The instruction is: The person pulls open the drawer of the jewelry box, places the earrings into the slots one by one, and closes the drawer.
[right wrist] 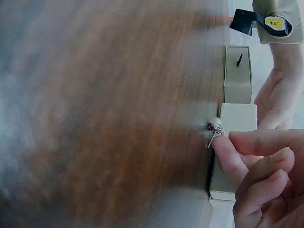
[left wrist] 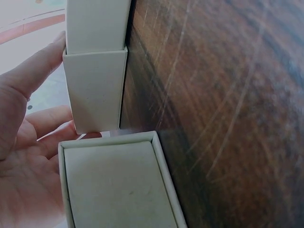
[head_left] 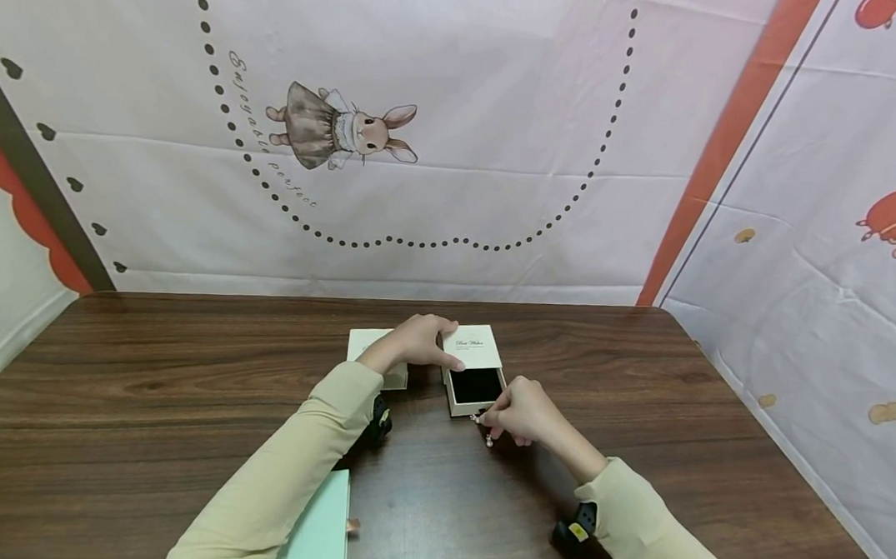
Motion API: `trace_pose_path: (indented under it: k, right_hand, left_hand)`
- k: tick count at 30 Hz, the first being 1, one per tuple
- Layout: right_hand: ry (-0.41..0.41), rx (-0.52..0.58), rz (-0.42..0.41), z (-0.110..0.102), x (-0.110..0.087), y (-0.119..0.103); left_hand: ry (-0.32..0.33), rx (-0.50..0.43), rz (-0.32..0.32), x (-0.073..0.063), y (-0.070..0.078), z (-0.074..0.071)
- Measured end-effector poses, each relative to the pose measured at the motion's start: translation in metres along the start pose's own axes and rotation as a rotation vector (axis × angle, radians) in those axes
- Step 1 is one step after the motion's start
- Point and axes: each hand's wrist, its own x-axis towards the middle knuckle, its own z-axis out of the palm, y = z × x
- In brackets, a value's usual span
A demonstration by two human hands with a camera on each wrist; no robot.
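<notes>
A cream drawer-style jewelry box (head_left: pixel 472 347) stands on the table, its drawer (head_left: pixel 477 387) pulled partway toward me and lined in black. My left hand (head_left: pixel 419 341) grips the box's outer sleeve from the left, thumb at the front edge of the top and fingers toward the back. In the left wrist view the thumb rests along the edge of the sleeve (left wrist: pixel 92 90). Just in front of the drawer, my right hand (head_left: pixel 523 409) pinches a small earring (right wrist: pixel 214 126) with a pearl-like bead and thin metal post. A small dangling piece (head_left: pixel 489 441) shows below those fingers.
A second cream box (head_left: pixel 366 339), closed, stands left of the first, partly behind my left wrist. A small black tab (right wrist: pixel 239 60) marks its front. A mint-green flat case (head_left: pixel 328 524) lies near the front edge under my left forearm. Patterned cloth (head_left: pixel 454 146) hangs behind the table.
</notes>
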Motion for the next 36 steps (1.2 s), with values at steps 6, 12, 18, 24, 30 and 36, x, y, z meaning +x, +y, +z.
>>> trace_pose_path:
  k: [6,12,18,24,30,36]
  right_hand:
    - [-0.023,-0.014,-0.038,-0.0035,-0.0019,0.0014]
    - [-0.050,-0.023,-0.072,-0.0084,-0.0054,0.0038]
    - [-0.074,-0.042,-0.078,-0.0092,-0.0066,0.0045]
    - [-0.091,-0.060,-0.078,-0.0079,-0.0066,0.0046]
    - [-0.110,-0.059,-0.105,-0.0074,-0.0059,0.0061]
    - [-0.139,-0.032,-0.113,-0.0097,-0.0065,0.0075]
  left_hand:
    - [-0.004,-0.002,0.006,-0.0007,0.0011,-0.0005]
    - [-0.012,0.003,-0.004,0.0002,0.0012,-0.0008]
    - [-0.015,0.005,-0.007,0.0009,0.0006,-0.0011]
    - [-0.020,0.013,-0.007,0.0013,-0.0008,-0.0011]
    - [-0.017,0.011,-0.004,0.0009,0.0001,-0.0015]
    - [-0.012,0.016,0.002,0.0024,0.0000,-0.0015]
